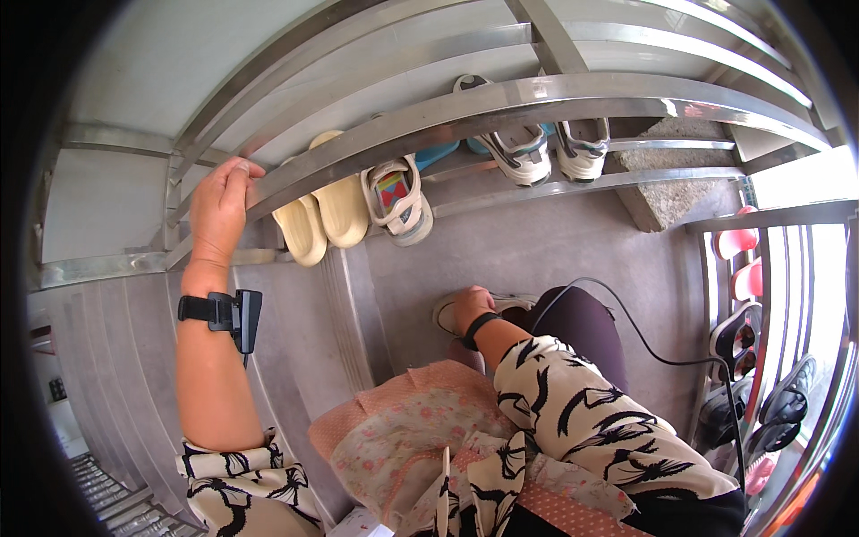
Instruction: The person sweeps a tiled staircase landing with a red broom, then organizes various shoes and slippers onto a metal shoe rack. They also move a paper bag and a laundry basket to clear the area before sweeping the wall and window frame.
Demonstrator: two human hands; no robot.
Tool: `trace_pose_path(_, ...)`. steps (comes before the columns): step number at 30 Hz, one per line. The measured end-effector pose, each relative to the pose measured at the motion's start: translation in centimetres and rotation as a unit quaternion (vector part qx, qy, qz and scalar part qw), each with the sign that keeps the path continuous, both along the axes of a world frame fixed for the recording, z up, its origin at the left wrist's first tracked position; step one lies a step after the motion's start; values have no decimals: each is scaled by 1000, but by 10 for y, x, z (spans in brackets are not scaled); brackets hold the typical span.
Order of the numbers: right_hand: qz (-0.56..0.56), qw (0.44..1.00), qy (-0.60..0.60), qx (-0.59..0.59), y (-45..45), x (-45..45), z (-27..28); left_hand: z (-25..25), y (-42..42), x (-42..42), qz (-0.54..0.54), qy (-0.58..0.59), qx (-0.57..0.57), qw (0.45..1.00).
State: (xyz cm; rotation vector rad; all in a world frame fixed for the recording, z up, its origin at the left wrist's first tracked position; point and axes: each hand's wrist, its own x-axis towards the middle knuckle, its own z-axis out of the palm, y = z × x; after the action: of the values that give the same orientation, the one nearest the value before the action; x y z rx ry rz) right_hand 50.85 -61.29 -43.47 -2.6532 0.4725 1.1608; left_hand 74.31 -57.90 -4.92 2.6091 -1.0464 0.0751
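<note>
My left hand [220, 205] is closed over the left end of the metal shoe rack's upper rail [376, 137], its fingertips partly hidden behind the bar. Low in front of me, my right hand [474, 310] has its fingers curled on a light-coloured shoe [444, 315] by my bent leg in dark trousers [584, 329]; the fingertips are out of sight. Just right of the left hand, a pair of cream slippers [322, 218] sits on the rack. Beside them is a white sandal [396, 201] with a multicoloured patch inside.
White-grey sneakers [523, 158] and blue footwear [436, 154] sit farther along the rack, near a rough stone block [664, 174]. A second rack at right holds pink slippers [737, 241] and black shoes [785, 396]. Stairs [114, 376] descend at left. A black cable [644, 342] crosses my right side.
</note>
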Motion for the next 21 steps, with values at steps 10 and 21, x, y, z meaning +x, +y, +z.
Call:
trace_pose_path(10,-106,991,9,83,-59,-20,11,0,2,-3,8,3,-5,1000)
trace_pose_path(21,3,981,168,98,-67,-40,-65,3,-6,-5,7,8,7,1000)
